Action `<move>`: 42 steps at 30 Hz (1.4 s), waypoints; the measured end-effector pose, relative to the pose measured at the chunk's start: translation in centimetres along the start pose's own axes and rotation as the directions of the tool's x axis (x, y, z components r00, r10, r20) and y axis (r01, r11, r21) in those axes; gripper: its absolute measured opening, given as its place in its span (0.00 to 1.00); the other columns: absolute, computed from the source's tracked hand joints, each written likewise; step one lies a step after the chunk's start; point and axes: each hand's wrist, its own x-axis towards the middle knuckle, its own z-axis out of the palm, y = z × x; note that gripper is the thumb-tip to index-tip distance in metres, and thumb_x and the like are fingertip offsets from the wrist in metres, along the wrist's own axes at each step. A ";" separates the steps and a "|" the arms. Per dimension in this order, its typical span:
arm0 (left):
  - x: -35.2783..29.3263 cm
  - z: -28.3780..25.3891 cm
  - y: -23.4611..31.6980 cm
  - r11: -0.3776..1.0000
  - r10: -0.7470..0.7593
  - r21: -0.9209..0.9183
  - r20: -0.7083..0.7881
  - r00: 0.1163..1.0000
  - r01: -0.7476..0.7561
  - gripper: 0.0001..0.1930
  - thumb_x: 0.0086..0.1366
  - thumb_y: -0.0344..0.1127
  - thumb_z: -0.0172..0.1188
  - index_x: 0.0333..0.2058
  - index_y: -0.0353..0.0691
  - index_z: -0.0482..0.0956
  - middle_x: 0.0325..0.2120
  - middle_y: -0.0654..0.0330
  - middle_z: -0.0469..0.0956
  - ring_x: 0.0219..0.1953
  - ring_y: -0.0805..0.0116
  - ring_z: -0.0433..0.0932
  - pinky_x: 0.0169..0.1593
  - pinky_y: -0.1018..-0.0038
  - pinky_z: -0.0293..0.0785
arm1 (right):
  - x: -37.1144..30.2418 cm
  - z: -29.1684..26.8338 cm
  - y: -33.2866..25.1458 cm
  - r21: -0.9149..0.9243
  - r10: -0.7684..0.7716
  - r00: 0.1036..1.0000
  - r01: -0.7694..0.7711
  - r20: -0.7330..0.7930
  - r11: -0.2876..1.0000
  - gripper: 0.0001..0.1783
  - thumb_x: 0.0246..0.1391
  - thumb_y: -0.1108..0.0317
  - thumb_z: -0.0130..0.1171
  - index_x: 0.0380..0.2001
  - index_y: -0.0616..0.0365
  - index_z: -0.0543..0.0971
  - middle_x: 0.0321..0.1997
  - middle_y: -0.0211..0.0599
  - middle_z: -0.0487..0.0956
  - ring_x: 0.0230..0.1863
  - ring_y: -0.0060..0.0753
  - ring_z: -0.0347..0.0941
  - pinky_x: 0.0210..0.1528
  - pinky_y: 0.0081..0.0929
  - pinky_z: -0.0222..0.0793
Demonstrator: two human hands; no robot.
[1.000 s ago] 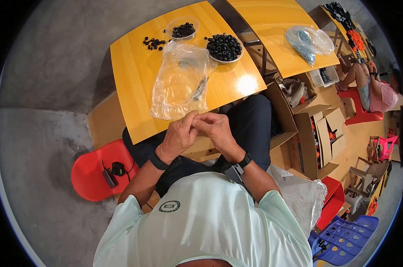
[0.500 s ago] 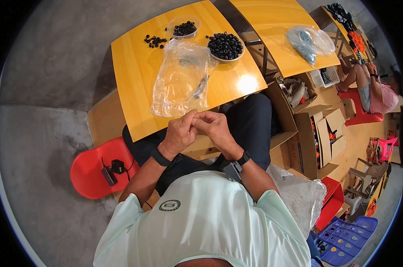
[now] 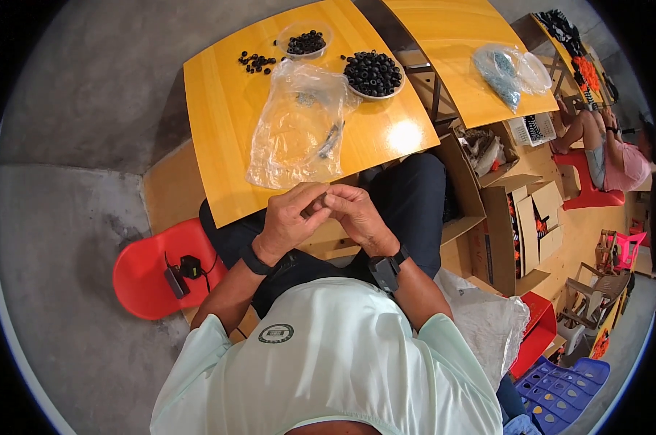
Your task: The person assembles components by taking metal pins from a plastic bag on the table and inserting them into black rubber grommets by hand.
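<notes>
Head view: left hand [image 3: 288, 225] and right hand [image 3: 358, 214] meet at fingertips, just off the table's [image 3: 219, 138] near edge; whether either grip holds anything cannot be told. Risk: anything small, loosely pinched, could drop, no table lying beneath. Bag [image 3: 290, 148], on the table's near side, obstructs reach to the tub [image 3: 285, 46] at the table's far side. Bowl [image 3: 388, 96] by the table's right edge, heaped with beads [image 3: 372, 72], could spill if knocked.

Open cardbd box [image 3: 499, 246] w/ orange & blk stuff [image 3: 541, 227] inside. R of box & a bit up: person in pink top [image 3: 627, 174], seated on red chair [image 3: 587, 196]. Above box: white basket [image 3: 519, 132]. Below box: whitish sack [image 3: 481, 319], red boxy item [image 3: 531, 330], then blue plastic chair [image 3: 560, 395] w/ holes, lower. Far L of box: red stool [image 3: 135, 283] w/ blk plug [image 3: 191, 267] & adapter [image 3: 176, 283] on seat.
</notes>
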 end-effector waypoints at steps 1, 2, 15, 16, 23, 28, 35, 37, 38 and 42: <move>0.0 -0.2 0.0 0.999 0.003 0.035 0.013 1.000 -0.004 0.21 0.50 0.24 0.70 0.45 0.36 0.79 0.34 0.55 0.82 0.30 0.62 0.82 0.34 0.74 0.79 | 0.1 -0.1 0.0 0.010 0.021 1.000 -0.021 -0.005 1.000 0.12 0.62 0.67 0.61 0.44 0.63 0.81 0.40 0.36 0.83 0.38 0.25 0.79 0.43 0.24 0.77; 0.1 -0.3 0.0 0.998 0.006 0.070 0.026 1.000 -0.008 0.20 0.50 0.24 0.69 0.44 0.36 0.79 0.34 0.56 0.82 0.30 0.63 0.82 0.34 0.75 0.79 | 0.2 -0.1 -0.1 0.020 0.042 0.999 -0.042 -0.009 0.999 0.12 0.62 0.67 0.61 0.44 0.63 0.82 0.41 0.37 0.83 0.38 0.25 0.79 0.43 0.24 0.77; 0.7 -0.6 -0.5 0.953 0.103 0.283 0.031 0.994 -0.107 0.18 0.49 0.25 0.68 0.41 0.36 0.79 0.33 0.56 0.81 0.29 0.61 0.83 0.31 0.72 0.78 | -0.3 2.2 0.0 -0.028 0.100 0.983 -0.106 -0.155 0.994 0.21 0.68 0.51 0.52 0.44 0.60 0.79 0.38 0.33 0.83 0.35 0.21 0.78 0.36 0.18 0.76; 0.7 -0.5 -0.6 0.943 0.119 0.310 0.032 0.992 -0.123 0.17 0.49 0.25 0.68 0.40 0.36 0.79 0.33 0.56 0.82 0.30 0.61 0.83 0.31 0.72 0.78 | 0.0 2.3 0.3 -0.105 0.058 0.988 -0.073 -0.146 0.992 0.21 0.68 0.51 0.51 0.42 0.60 0.79 0.36 0.32 0.82 0.32 0.19 0.77 0.34 0.17 0.74; 1.0 0.1 0.1 0.978 -0.018 0.208 -0.050 0.999 0.028 0.15 0.49 0.23 0.67 0.38 0.37 0.80 0.32 0.56 0.82 0.30 0.57 0.82 0.32 0.70 0.77 | 0.6 2.9 0.3 -0.188 -0.043 0.993 0.021 -0.112 0.982 0.20 0.70 0.51 0.49 0.36 0.58 0.76 0.30 0.27 0.78 0.28 0.15 0.72 0.31 0.14 0.71; 0.9 0.4 -0.1 0.977 -0.038 0.208 -0.030 0.999 0.043 0.14 0.49 0.23 0.67 0.37 0.38 0.79 0.32 0.56 0.81 0.31 0.56 0.81 0.33 0.68 0.78 | 0.6 2.5 0.3 -0.120 -0.012 0.993 -0.002 -0.118 0.993 0.19 0.70 0.52 0.49 0.38 0.59 0.76 0.31 0.28 0.78 0.29 0.16 0.73 0.33 0.15 0.72; 1.2 0.5 -0.7 0.936 0.091 0.344 -0.024 0.996 -0.077 0.14 0.47 0.24 0.67 0.35 0.38 0.78 0.31 0.55 0.81 0.31 0.55 0.81 0.34 0.66 0.77 | 0.6 1.6 1.1 -0.272 -0.016 0.991 -0.021 -0.133 0.962 0.20 0.71 0.53 0.45 0.40 0.61 0.76 0.33 0.33 0.79 0.31 0.20 0.77 0.34 0.19 0.75; 0.9 0.7 -0.9 0.938 0.088 0.337 -0.011 0.996 -0.079 0.14 0.47 0.24 0.67 0.35 0.38 0.78 0.30 0.56 0.81 0.31 0.55 0.81 0.34 0.66 0.77 | 0.5 1.7 1.1 -0.183 -0.001 0.982 -0.035 -0.189 0.983 0.20 0.71 0.54 0.44 0.41 0.61 0.76 0.34 0.34 0.79 0.31 0.22 0.77 0.34 0.19 0.76; 0.8 0.7 -1.0 0.941 0.086 0.330 0.001 0.996 -0.081 0.14 0.46 0.24 0.66 0.35 0.38 0.78 0.29 0.56 0.80 0.31 0.55 0.81 0.33 0.66 0.76 | 0.5 1.8 1.1 -0.093 0.019 0.970 -0.043 -0.242 0.995 0.20 0.71 0.55 0.42 0.42 0.62 0.76 0.34 0.35 0.80 0.31 0.24 0.78 0.34 0.20 0.76; 0.8 0.6 -0.5 0.959 0.002 0.282 0.015 1.000 -0.006 0.13 0.47 0.24 0.67 0.34 0.38 0.78 0.29 0.57 0.79 0.29 0.57 0.80 0.32 0.67 0.76 | 0.6 1.2 0.9 -0.112 0.017 0.984 -0.037 -0.177 0.993 0.20 0.70 0.57 0.41 0.43 0.63 0.75 0.36 0.37 0.80 0.33 0.28 0.79 0.36 0.23 0.78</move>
